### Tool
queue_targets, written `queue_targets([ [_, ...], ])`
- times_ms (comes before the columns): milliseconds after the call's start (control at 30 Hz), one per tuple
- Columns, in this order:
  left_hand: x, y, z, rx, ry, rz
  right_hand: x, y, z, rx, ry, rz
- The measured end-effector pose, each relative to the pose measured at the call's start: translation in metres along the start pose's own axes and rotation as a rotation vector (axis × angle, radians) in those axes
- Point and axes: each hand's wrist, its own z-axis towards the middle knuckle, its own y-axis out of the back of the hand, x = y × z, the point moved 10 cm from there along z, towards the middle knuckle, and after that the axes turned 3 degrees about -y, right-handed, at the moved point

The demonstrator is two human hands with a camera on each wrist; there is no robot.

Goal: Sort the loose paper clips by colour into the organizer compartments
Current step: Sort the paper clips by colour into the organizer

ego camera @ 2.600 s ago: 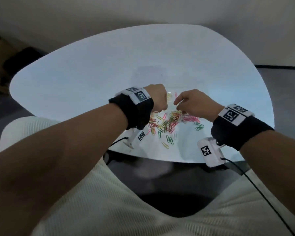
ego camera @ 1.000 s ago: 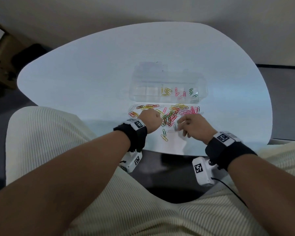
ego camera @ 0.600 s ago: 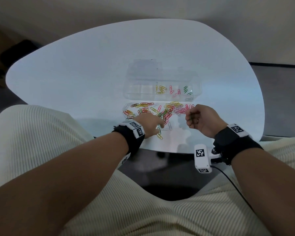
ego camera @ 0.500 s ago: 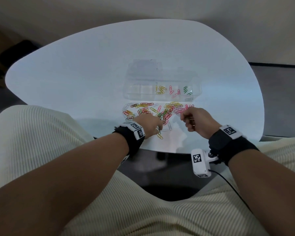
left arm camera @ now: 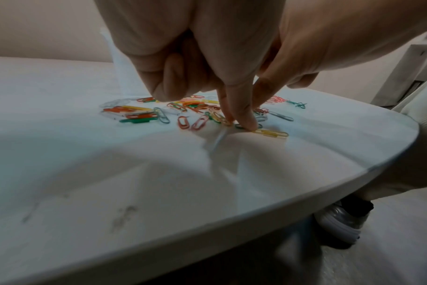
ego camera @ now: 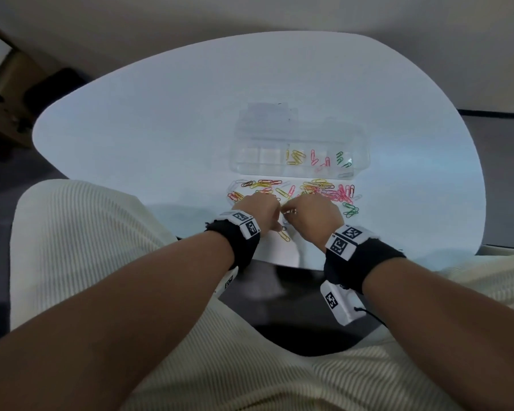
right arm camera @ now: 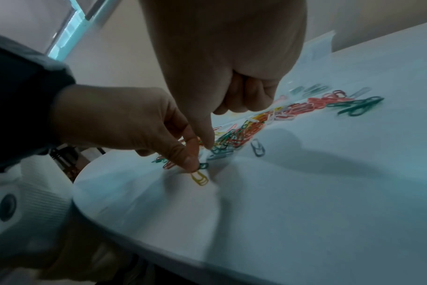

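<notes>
Loose paper clips in several colours lie in a strip in front of the clear organizer. Its right compartments hold yellow clips, pink ones and green ones. My two hands meet at the pile's near edge. The left hand pinches a green clip against the table with thumb and forefinger, other fingers curled. A yellow clip lies just beside it. The right hand has its fingers curled into the palm and one fingertip down on the pile. Whether its palm holds anything is hidden.
The white table has its rounded near edge just behind my wrists. A small group of green clips lies right of my right hand. My lap in pale ribbed cloth sits below the edge. Dark furniture stands at the far left.
My right hand has come left and down from a raised position to the pile beside my left hand. The left hand stayed at the pile's near edge with its fingertips down on a clip.
</notes>
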Motion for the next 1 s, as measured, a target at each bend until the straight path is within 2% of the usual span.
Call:
queue_targets([
  [133, 0.004, 0.0, -0.001, -0.019, -0.003, 0.011, 0.007, -0.004, 0.008, -0.019, -0.004, -0.129],
  [367, 0.011, 0.001, -0.001, -0.039, -0.005, -0.007, -0.01, -0.005, 0.004, 0.017, -0.06, -0.027],
  [733, -0.003, 0.005, -0.006, -0.025, -0.026, 0.197, -0.027, 0.005, -0.001, 0.056, -0.118, 0.054],
  [833, -0.005, 0.006, -0.007, -0.022, -0.026, 0.224, -0.026, 0.014, -0.002, 0.008, -0.106, 0.053],
  [1000, -0.008, 0.001, -0.01, 0.023, -0.004, 0.191, -0.012, 0.004, 0.002, 0.061, -0.045, -0.069],
])
